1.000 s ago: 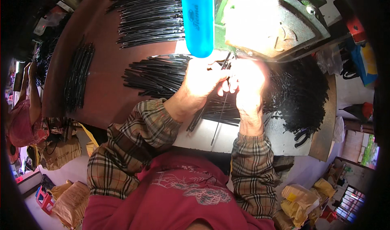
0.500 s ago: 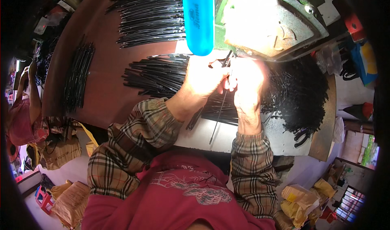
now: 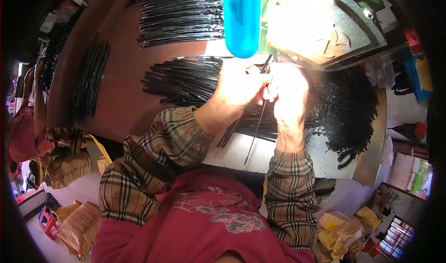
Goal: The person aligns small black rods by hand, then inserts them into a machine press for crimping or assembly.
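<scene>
My left hand (image 3: 237,84) is closed with thumb and fingers pinched around a thin black strip (image 3: 254,140). One end of the strip hangs down toward my body; a dark upper end sticks out above the fingers. Pressed close beside it, my right hand (image 3: 290,93) has its fingertips pinched together at the same strip. Glare washes out the fingertips, so the exact grip there is hard to see. Below and left of my hands lies a fan of black strips (image 3: 183,82). A dense pile of black strips with looped ends (image 3: 350,112) lies right of my right hand.
A green machine with a metal plate (image 3: 332,40) stands just beyond my hands, brightly lit. A blue rounded bar (image 3: 241,24) hangs beside it. More black strips lie in rows at the back (image 3: 179,19) and left (image 3: 90,79) of the brown table (image 3: 123,72). Another person (image 3: 32,133) works far left.
The view has shifted slightly, so the blue bar and machine appear further right. Both hands stay together at the strip, their grip nearly the same.
</scene>
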The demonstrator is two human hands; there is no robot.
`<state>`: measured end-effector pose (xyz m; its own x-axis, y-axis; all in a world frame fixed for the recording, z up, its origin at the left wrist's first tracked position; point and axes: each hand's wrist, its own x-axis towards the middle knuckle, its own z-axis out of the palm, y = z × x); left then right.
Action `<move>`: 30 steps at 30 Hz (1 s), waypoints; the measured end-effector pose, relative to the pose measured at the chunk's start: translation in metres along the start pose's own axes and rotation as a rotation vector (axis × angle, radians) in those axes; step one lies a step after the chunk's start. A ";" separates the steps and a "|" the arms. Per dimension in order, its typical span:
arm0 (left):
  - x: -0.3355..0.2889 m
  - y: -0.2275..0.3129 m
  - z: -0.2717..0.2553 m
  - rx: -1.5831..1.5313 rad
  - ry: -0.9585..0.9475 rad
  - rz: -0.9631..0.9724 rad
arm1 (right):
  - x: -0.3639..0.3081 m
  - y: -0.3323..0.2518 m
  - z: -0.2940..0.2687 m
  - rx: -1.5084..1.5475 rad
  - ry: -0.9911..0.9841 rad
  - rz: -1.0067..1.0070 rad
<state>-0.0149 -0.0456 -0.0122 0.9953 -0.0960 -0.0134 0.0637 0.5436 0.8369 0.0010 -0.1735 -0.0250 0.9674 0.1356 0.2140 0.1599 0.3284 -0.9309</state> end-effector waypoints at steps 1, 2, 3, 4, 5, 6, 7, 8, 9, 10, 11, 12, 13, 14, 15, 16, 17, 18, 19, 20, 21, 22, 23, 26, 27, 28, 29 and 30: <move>0.000 0.001 0.000 -0.003 0.019 -0.007 | 0.000 0.001 0.001 -0.009 0.004 -0.019; 0.000 0.001 0.000 -0.006 0.037 -0.013 | 0.000 0.002 0.001 -0.008 0.002 -0.018; 0.000 0.001 -0.001 -0.006 0.040 -0.012 | 0.000 0.003 0.001 -0.003 0.004 -0.011; 0.000 0.000 -0.001 0.000 0.029 0.000 | 0.000 0.004 0.000 0.000 0.011 -0.004; 0.000 -0.001 -0.001 0.005 0.019 0.012 | -0.001 0.003 0.000 -0.001 0.012 -0.002; 0.001 -0.002 -0.001 0.003 0.019 0.009 | -0.001 0.001 -0.001 -0.074 0.015 0.019; 0.001 -0.002 -0.001 -0.016 0.021 0.021 | -0.001 0.000 -0.001 -0.144 0.014 0.040; 0.001 -0.001 -0.001 -0.035 0.023 0.032 | -0.001 0.000 -0.002 -0.142 0.012 0.042; 0.001 0.000 -0.001 -0.034 0.026 0.033 | -0.002 0.002 -0.004 -0.128 -0.012 0.040; 0.002 0.000 -0.001 -0.020 0.013 0.028 | -0.001 0.004 -0.006 -0.116 -0.033 0.037; 0.002 0.000 -0.002 -0.006 0.000 0.023 | -0.001 0.004 -0.007 -0.116 -0.034 0.039; 0.003 -0.001 -0.003 -0.007 0.002 0.022 | 0.000 0.005 -0.008 -0.134 -0.032 0.042; 0.003 -0.002 -0.003 0.018 0.020 0.025 | 0.000 0.005 -0.008 -0.151 -0.029 0.045; 0.003 -0.003 -0.003 0.044 0.038 0.027 | 0.000 0.005 -0.006 -0.151 -0.029 0.047; 0.003 -0.003 -0.004 0.043 0.039 0.026 | 0.001 0.004 -0.003 -0.093 0.005 0.054; 0.003 0.000 -0.003 0.028 0.028 0.026 | 0.001 0.002 -0.001 -0.036 0.040 0.060; 0.002 0.001 -0.002 0.013 0.018 0.027 | 0.001 0.002 -0.002 -0.037 0.040 0.061; 0.002 0.001 -0.002 0.012 0.018 0.026 | 0.002 0.002 -0.003 -0.010 0.029 0.056; 0.002 0.000 -0.003 -0.035 0.023 0.024 | 0.002 0.003 -0.004 0.020 0.017 0.052; 0.002 -0.001 -0.004 -0.082 0.028 0.022 | 0.003 0.004 -0.005 0.020 0.017 0.055; 0.001 -0.001 -0.005 -0.082 0.030 0.020 | 0.003 0.004 -0.006 0.044 0.007 0.053; 0.001 -0.003 -0.007 -0.054 0.008 0.029 | 0.003 0.004 -0.007 0.068 -0.002 0.052; 0.001 -0.004 -0.010 -0.026 -0.013 0.038 | 0.003 0.005 -0.007 0.067 -0.001 0.053; -0.001 -0.005 -0.018 -0.002 -0.127 0.016 | 0.003 0.007 -0.009 0.139 -0.054 0.027; -0.001 -0.005 -0.018 -0.003 -0.131 0.017 | 0.003 0.006 -0.010 0.133 -0.060 0.028; -0.003 -0.005 -0.018 -0.011 -0.127 0.022 | 0.003 0.006 -0.010 0.129 -0.068 0.030; -0.005 -0.004 -0.018 -0.018 -0.122 0.028 | 0.003 0.006 -0.010 0.128 -0.068 0.028; -0.007 -0.003 -0.019 -0.018 -0.124 0.030 | 0.004 0.005 -0.010 0.106 -0.070 0.037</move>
<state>-0.0203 -0.0308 -0.0248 0.9801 -0.1814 0.0807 0.0362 0.5628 0.8258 0.0074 -0.1805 -0.0318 0.9555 0.2132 0.2040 0.0994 0.4184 -0.9028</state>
